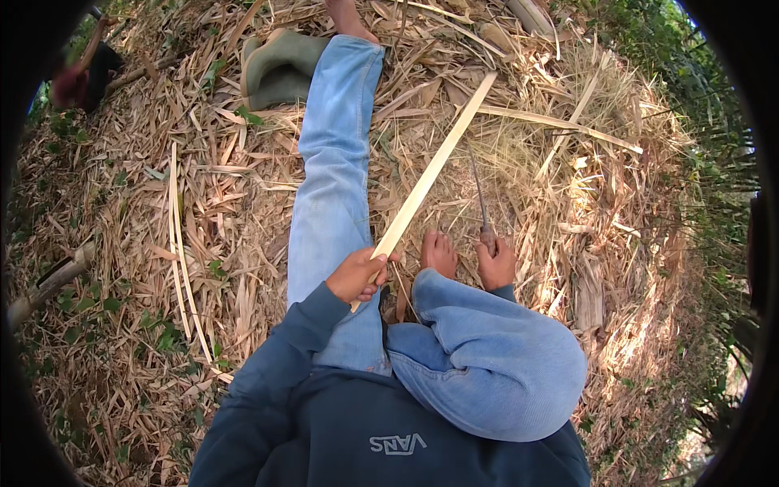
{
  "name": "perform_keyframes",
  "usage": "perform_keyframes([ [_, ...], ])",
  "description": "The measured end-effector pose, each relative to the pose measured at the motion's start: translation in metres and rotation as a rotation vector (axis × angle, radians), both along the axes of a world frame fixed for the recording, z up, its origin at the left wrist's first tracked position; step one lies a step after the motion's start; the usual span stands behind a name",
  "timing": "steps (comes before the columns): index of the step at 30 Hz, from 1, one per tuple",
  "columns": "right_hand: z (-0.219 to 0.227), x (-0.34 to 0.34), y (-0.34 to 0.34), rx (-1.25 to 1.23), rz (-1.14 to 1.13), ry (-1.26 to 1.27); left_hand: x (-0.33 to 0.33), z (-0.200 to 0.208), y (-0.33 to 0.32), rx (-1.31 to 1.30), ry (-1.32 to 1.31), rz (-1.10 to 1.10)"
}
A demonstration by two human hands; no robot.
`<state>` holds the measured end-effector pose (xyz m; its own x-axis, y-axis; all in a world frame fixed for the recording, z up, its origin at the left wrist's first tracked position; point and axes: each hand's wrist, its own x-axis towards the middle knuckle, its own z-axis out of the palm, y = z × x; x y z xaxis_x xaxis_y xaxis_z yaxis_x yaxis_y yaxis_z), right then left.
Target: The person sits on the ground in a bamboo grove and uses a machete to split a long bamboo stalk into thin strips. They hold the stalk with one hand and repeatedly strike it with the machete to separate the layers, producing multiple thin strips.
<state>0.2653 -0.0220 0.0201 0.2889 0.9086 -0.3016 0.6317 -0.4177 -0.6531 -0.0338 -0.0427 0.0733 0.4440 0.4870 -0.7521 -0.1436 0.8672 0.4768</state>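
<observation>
My left hand (358,274) is closed around the lower end of a long, flat, pale bamboo strip (434,170). The strip slants up to the right, away from me, over my outstretched left leg and the littered ground. Beside my bent right knee, my right hand (496,261) grips the dark handle of a knife (477,183). Its thin blade points away from me, toward the strip's far part, and looks apart from it. My bare right foot (439,253) rests between the two hands.
Dry leaves and shavings cover the ground. Thin bamboo strips (180,252) lie at left, another strip (560,126) at far right. Green rubber boots (284,69) lie near my left foot. A cut pole (50,284) is at the left edge; green plants (706,122) grow at right.
</observation>
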Motion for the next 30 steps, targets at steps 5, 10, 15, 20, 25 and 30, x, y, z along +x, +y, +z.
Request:
perform_keyframes([
  [5, -0.006, -0.003, -0.039, -0.020, 0.127, -0.049, 0.007, 0.000, 0.015, 0.003, 0.014, 0.094],
  [10, -0.014, 0.001, -0.063, -0.020, 0.124, 0.070, 0.006, 0.001, 0.024, -0.009, -0.054, 0.022],
  [15, 0.000, -0.005, -0.042, 0.023, 0.482, -0.047, 0.014, 0.000, 0.004, -0.115, -0.001, 0.010],
  [20, -0.012, 0.004, -0.026, -0.070, 0.666, -0.328, 0.007, 0.010, -0.009, -0.118, 0.033, -0.015],
  [25, -0.010, 0.013, 0.000, -0.133, 0.627, -0.370, -0.008, 0.022, -0.014, -0.106, 0.092, -0.034],
  [30, -0.003, 0.012, 0.007, -0.062, 0.785, -0.348, -0.013, 0.033, -0.027, -0.100, 0.084, -0.024],
])
